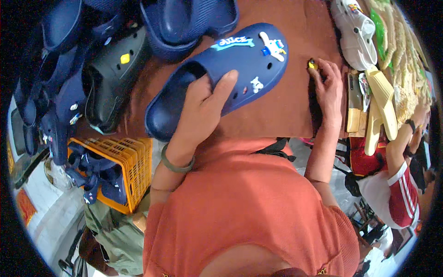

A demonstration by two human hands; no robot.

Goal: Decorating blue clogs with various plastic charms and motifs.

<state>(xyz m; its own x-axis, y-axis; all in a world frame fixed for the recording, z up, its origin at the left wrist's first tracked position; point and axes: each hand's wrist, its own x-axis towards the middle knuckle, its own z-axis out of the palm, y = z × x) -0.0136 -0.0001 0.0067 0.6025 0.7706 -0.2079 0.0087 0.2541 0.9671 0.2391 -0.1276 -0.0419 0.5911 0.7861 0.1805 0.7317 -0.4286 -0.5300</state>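
Under left hand [201, 108], navy clog [221, 76]

The person wears an orange short-sleeved ribbed shirt [249, 203] and a green bangle [176, 165] on the left wrist.

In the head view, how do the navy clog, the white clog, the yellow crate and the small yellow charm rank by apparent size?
1. navy clog in the left hand
2. yellow crate, partly hidden and farther away, so its rank is unsure
3. white clog
4. small yellow charm at the right hand
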